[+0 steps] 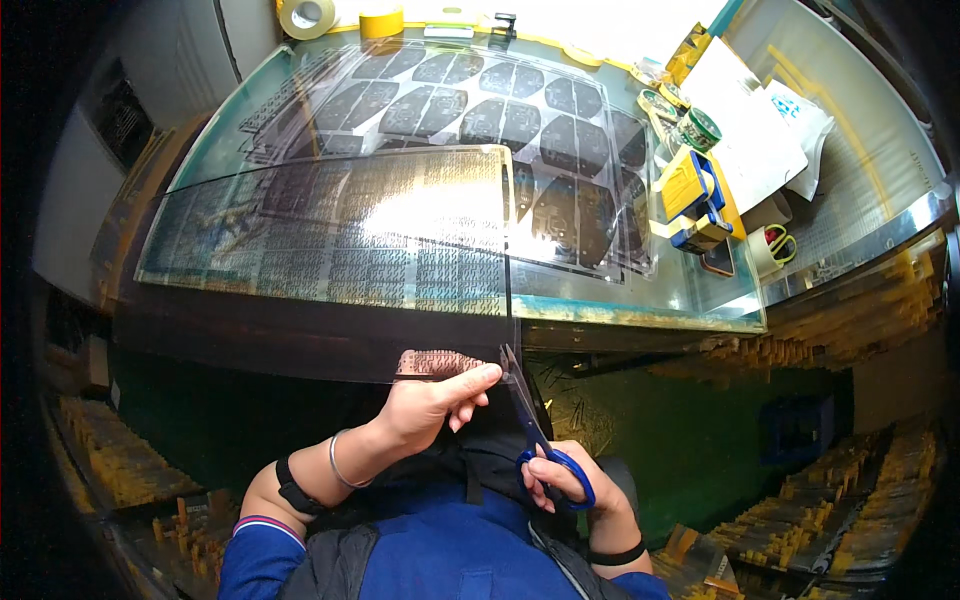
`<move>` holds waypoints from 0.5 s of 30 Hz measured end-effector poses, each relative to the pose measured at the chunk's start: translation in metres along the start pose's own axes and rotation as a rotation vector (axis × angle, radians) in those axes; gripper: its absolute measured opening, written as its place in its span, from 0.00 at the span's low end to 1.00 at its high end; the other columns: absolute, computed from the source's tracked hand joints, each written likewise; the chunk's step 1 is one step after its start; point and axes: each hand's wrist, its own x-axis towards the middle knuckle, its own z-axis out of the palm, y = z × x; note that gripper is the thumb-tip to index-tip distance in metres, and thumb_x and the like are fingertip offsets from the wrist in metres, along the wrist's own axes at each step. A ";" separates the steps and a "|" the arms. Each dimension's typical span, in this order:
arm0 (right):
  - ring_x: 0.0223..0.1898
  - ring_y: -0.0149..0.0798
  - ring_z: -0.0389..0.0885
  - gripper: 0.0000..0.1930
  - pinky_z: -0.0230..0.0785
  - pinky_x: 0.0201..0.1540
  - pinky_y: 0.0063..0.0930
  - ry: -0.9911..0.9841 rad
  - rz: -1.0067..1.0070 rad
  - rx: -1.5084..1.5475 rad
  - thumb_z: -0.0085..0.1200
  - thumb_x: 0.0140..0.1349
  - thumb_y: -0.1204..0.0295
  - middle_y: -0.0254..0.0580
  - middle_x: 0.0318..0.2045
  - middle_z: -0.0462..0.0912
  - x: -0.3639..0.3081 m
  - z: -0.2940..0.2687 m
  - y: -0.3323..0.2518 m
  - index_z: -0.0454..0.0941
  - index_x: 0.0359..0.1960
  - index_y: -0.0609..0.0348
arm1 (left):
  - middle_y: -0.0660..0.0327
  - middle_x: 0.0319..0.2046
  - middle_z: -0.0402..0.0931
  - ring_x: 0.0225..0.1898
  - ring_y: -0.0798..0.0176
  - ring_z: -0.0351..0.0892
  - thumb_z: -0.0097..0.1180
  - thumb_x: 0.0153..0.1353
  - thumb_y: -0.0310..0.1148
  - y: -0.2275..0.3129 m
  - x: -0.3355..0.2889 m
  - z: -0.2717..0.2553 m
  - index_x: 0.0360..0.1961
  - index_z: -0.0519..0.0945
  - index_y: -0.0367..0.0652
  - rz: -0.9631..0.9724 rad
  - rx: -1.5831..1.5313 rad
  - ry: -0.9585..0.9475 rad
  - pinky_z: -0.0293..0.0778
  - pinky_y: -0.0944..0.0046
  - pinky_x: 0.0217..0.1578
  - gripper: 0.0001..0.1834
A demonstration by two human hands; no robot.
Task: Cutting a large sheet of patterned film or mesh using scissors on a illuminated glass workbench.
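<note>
My left hand (pixel 430 408) pinches the near right corner of a large dark transparent film sheet (pixel 330 335) between thumb and fingers. The sheet is covered with rows of small repeated dark marks, and part of my hand shows through it. Most of it rests on a lit glass tabletop (pixel 690 305); its near strip hangs over the front edge. In my right hand (pixel 580 472) is a pair of scissors (pixel 531 425) with blue handles, fingers through the loops. Their blades point away from me, slightly parted, at the sheet's right edge beside my left fingertips.
Another film with large dark panel shapes (pixel 505 122) lies farther back on the glass. Tape rolls (pixel 381 22) line the far edge. At right stand a blue and yellow tape dispenser (pixel 690 195), a green tape roll (pixel 698 130), white paper (pixel 740 120) and a cup holding green-handled scissors (pixel 779 244).
</note>
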 end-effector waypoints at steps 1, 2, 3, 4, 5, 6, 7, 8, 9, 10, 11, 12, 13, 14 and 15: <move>0.14 0.28 0.70 0.13 0.62 0.14 0.18 0.075 0.019 -0.052 0.48 0.57 0.67 0.38 0.14 0.71 0.000 0.005 -0.002 0.70 0.22 0.65 | 0.64 0.16 0.73 0.13 0.76 0.68 0.57 0.53 0.32 0.000 0.000 0.001 0.25 0.77 0.39 -0.004 0.013 -0.001 0.62 0.78 0.11 0.07; 0.12 0.28 0.70 0.12 0.62 0.13 0.18 0.120 0.019 -0.045 0.48 0.58 0.68 0.38 0.13 0.70 0.000 0.010 0.000 0.69 0.21 0.64 | 0.64 0.16 0.73 0.13 0.77 0.67 0.57 0.53 0.33 0.000 0.001 0.002 0.25 0.77 0.39 -0.007 0.027 -0.002 0.61 0.78 0.11 0.08; 0.13 0.27 0.70 0.12 0.62 0.13 0.17 0.163 0.016 -0.065 0.48 0.57 0.68 0.37 0.13 0.71 0.000 0.015 0.000 0.69 0.21 0.64 | 0.64 0.16 0.73 0.13 0.77 0.67 0.57 0.53 0.33 0.000 0.001 0.002 0.25 0.77 0.39 -0.010 0.026 -0.005 0.61 0.78 0.11 0.08; 0.13 0.26 0.70 0.12 0.62 0.14 0.17 0.207 0.013 -0.085 0.48 0.57 0.67 0.37 0.13 0.71 -0.001 0.020 0.002 0.69 0.21 0.63 | 0.64 0.16 0.73 0.13 0.77 0.67 0.57 0.52 0.33 -0.001 0.002 0.002 0.25 0.77 0.39 -0.027 0.006 -0.010 0.61 0.78 0.11 0.08; 0.13 0.22 0.68 0.15 0.61 0.14 0.14 0.266 -0.035 -0.099 0.50 0.58 0.62 0.31 0.12 0.70 0.000 0.025 0.006 0.69 0.19 0.59 | 0.64 0.16 0.73 0.13 0.77 0.67 0.57 0.52 0.33 -0.002 0.003 0.002 0.25 0.76 0.40 -0.043 -0.014 -0.015 0.61 0.78 0.11 0.07; 0.12 0.22 0.68 0.16 0.61 0.15 0.15 0.313 -0.060 -0.166 0.50 0.58 0.61 0.30 0.12 0.70 -0.002 0.032 0.002 0.69 0.19 0.59 | 0.64 0.16 0.73 0.13 0.77 0.67 0.57 0.52 0.33 -0.003 0.003 0.003 0.25 0.76 0.40 -0.044 -0.014 -0.015 0.61 0.78 0.11 0.07; 0.12 0.22 0.68 0.16 0.60 0.15 0.15 0.350 -0.081 -0.213 0.50 0.58 0.61 0.31 0.11 0.70 -0.001 0.034 0.005 0.69 0.18 0.59 | 0.64 0.16 0.73 0.13 0.77 0.67 0.57 0.52 0.33 -0.004 0.003 0.004 0.24 0.76 0.40 -0.057 -0.025 -0.015 0.61 0.78 0.10 0.07; 0.12 0.22 0.68 0.16 0.60 0.14 0.16 0.388 -0.102 -0.260 0.50 0.57 0.61 0.31 0.10 0.70 0.000 0.036 0.008 0.69 0.17 0.60 | 0.64 0.16 0.73 0.13 0.77 0.67 0.57 0.52 0.33 -0.005 0.004 0.004 0.24 0.76 0.40 -0.070 -0.036 -0.015 0.61 0.78 0.10 0.07; 0.12 0.22 0.68 0.16 0.60 0.14 0.16 0.387 -0.102 -0.260 0.50 0.57 0.61 0.31 0.10 0.70 0.000 0.038 0.009 0.69 0.17 0.60 | 0.64 0.16 0.73 0.13 0.77 0.67 0.57 0.52 0.33 -0.005 0.004 0.005 0.24 0.76 0.40 -0.070 -0.036 -0.014 0.61 0.78 0.10 0.07; 0.11 0.23 0.68 0.17 0.60 0.14 0.17 0.423 -0.119 -0.296 0.50 0.57 0.62 0.32 0.10 0.70 0.001 0.040 0.009 0.69 0.16 0.60 | 0.66 0.15 0.72 0.12 0.77 0.66 0.57 0.53 0.34 -0.006 0.004 0.006 0.25 0.76 0.42 -0.065 -0.019 -0.017 0.60 0.78 0.09 0.07; 0.11 0.23 0.67 0.18 0.59 0.14 0.18 0.459 -0.135 -0.333 0.50 0.57 0.62 0.33 0.09 0.69 0.001 0.041 0.008 0.69 0.15 0.60 | 0.67 0.15 0.72 0.11 0.78 0.65 0.56 0.54 0.34 -0.006 0.004 0.006 0.25 0.75 0.44 -0.060 -0.002 -0.019 0.58 0.78 0.08 0.06; 0.11 0.23 0.67 0.18 0.59 0.14 0.18 0.458 -0.135 -0.332 0.50 0.57 0.62 0.33 0.09 0.69 0.001 0.042 0.008 0.69 0.15 0.60 | 0.67 0.15 0.72 0.11 0.78 0.65 0.56 0.54 0.34 -0.007 0.004 0.006 0.25 0.75 0.44 -0.059 -0.001 -0.019 0.58 0.78 0.08 0.06; 0.11 0.24 0.68 0.18 0.59 0.14 0.19 0.479 -0.137 -0.358 0.51 0.57 0.62 0.34 0.09 0.69 0.001 0.043 0.008 0.68 0.14 0.61 | 0.68 0.15 0.71 0.11 0.78 0.65 0.56 0.54 0.34 -0.007 0.004 0.006 0.25 0.75 0.44 -0.063 -0.006 -0.018 0.58 0.78 0.08 0.06; 0.10 0.24 0.68 0.19 0.59 0.13 0.20 0.500 -0.138 -0.385 0.51 0.57 0.62 0.34 0.09 0.70 0.001 0.043 0.008 0.68 0.14 0.61 | 0.68 0.15 0.71 0.11 0.78 0.65 0.55 0.54 0.34 -0.008 0.003 0.006 0.25 0.75 0.44 -0.067 -0.012 -0.016 0.57 0.78 0.08 0.06; 0.10 0.24 0.68 0.19 0.59 0.13 0.20 0.501 -0.138 -0.384 0.51 0.57 0.62 0.34 0.09 0.70 0.001 0.044 0.008 0.68 0.14 0.61 | 0.68 0.15 0.71 0.11 0.78 0.65 0.55 0.54 0.34 -0.008 0.003 0.006 0.25 0.75 0.44 -0.067 -0.011 -0.017 0.57 0.78 0.08 0.06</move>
